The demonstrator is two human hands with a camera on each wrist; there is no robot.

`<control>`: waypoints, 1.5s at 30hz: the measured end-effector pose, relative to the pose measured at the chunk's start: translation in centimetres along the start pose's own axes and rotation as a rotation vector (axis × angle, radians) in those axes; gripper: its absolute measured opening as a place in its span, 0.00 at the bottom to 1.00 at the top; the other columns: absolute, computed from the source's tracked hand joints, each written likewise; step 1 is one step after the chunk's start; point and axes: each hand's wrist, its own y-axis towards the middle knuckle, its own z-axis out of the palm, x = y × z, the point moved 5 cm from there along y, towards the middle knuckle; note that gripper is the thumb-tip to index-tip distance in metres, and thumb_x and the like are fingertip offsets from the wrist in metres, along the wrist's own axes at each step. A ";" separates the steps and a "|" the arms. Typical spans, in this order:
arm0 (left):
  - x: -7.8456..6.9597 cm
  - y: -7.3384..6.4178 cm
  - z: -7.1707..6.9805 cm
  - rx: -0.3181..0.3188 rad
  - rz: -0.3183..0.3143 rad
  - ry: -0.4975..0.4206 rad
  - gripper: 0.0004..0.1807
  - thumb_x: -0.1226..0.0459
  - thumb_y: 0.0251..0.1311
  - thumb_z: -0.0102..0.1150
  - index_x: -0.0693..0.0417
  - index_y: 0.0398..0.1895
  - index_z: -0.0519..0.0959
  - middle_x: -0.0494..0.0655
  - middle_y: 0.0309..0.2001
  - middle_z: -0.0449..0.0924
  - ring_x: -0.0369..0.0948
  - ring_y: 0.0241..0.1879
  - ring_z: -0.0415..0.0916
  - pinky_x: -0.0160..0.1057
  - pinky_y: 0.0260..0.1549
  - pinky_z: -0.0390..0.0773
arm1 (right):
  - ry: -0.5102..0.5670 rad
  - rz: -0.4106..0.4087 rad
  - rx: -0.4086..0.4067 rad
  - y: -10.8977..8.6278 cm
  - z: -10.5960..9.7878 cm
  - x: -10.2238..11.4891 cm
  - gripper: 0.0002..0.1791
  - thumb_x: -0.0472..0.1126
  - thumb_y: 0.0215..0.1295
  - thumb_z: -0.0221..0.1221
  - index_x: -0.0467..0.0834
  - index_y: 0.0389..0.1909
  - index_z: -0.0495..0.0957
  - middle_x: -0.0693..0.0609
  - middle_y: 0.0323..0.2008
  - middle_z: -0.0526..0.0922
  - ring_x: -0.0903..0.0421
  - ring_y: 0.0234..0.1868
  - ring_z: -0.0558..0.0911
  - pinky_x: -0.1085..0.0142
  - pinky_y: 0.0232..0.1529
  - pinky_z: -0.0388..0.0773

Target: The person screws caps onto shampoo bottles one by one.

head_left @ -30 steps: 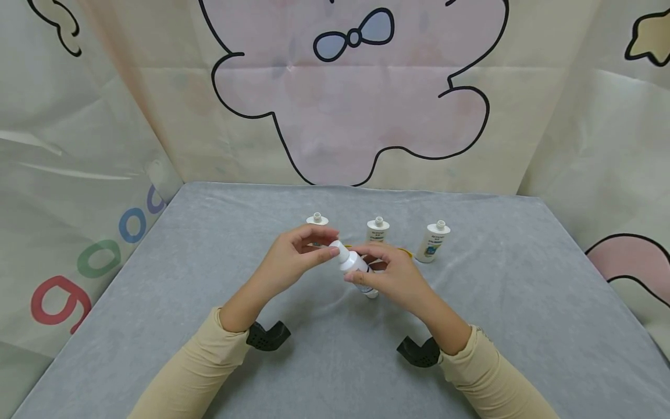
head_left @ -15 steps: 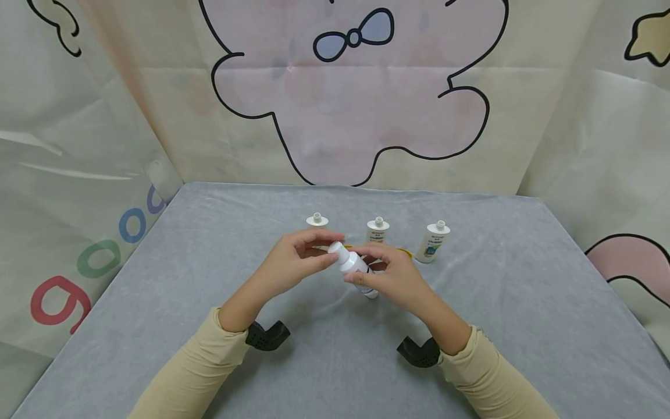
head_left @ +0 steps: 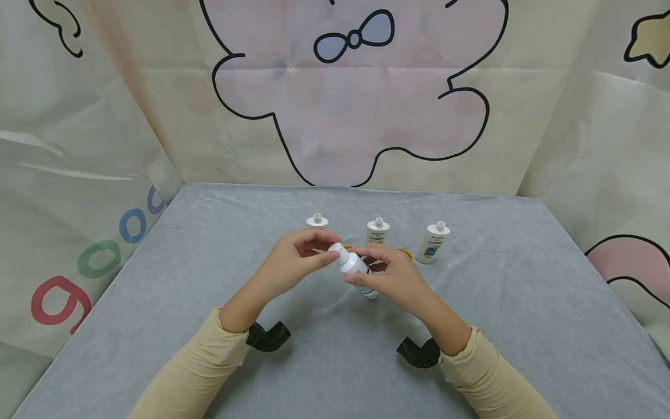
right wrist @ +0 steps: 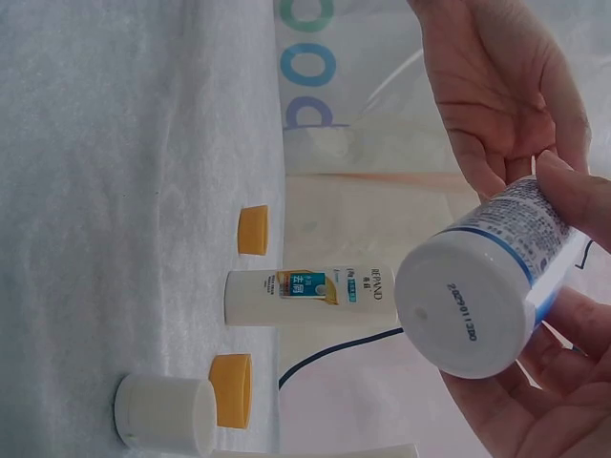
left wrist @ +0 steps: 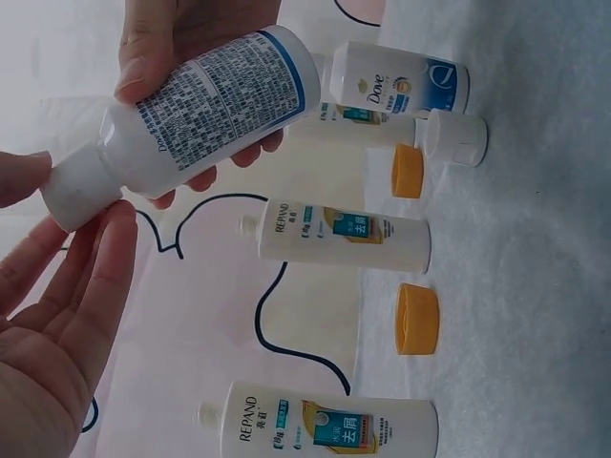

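Note:
Above the middle of the table, a white bottle (head_left: 355,266) with a blue-edged printed label is held tilted, its top toward the left. My right hand (head_left: 389,270) grips its body between thumb and fingers. My left hand (head_left: 295,259) pinches the white cap (left wrist: 81,186) on the bottle's top, thumb on one side and fingers on the other. In the right wrist view the bottle's round base (right wrist: 468,305) faces the camera and shows a stamped number. From that side the bottle hides the cap.
Three cream bottles without caps stand behind the hands: left (head_left: 317,220), middle (head_left: 378,230) and right (head_left: 433,243). A white-and-blue Dove bottle (left wrist: 396,78), a loose white cap (left wrist: 456,138) and orange caps (left wrist: 417,320) stand on the grey cloth (head_left: 157,279).
My left fingers have shifted slightly around the white cap. The right hand and the bottle have kept nearly the same place.

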 end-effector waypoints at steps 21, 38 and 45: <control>-0.2 -0.1 -0.1 0.010 -0.007 0.039 0.15 0.63 0.64 0.65 0.56 0.52 0.81 0.51 0.49 0.83 0.43 0.48 0.81 0.38 0.46 0.83 | 0.000 0.004 0.001 0.0 0.0 0.0 0.23 0.42 0.57 0.72 0.43 0.54 0.83 0.47 0.51 0.85 0.50 0.46 0.81 0.58 0.51 0.81; 0.0 0.0 -0.1 0.010 0.014 0.088 0.14 0.62 0.64 0.65 0.55 0.51 0.81 0.49 0.49 0.83 0.42 0.48 0.81 0.37 0.44 0.84 | -0.007 0.023 0.016 0.0 0.1 0.0 0.23 0.43 0.57 0.72 0.43 0.54 0.83 0.46 0.51 0.85 0.53 0.45 0.81 0.59 0.51 0.81; -0.1 -0.1 0.0 0.059 0.026 0.067 0.20 0.64 0.64 0.64 0.53 0.59 0.78 0.48 0.58 0.79 0.46 0.53 0.80 0.42 0.49 0.84 | -0.014 0.023 0.016 0.0 0.1 -0.1 0.23 0.43 0.57 0.72 0.43 0.54 0.83 0.47 0.52 0.84 0.53 0.46 0.81 0.59 0.51 0.81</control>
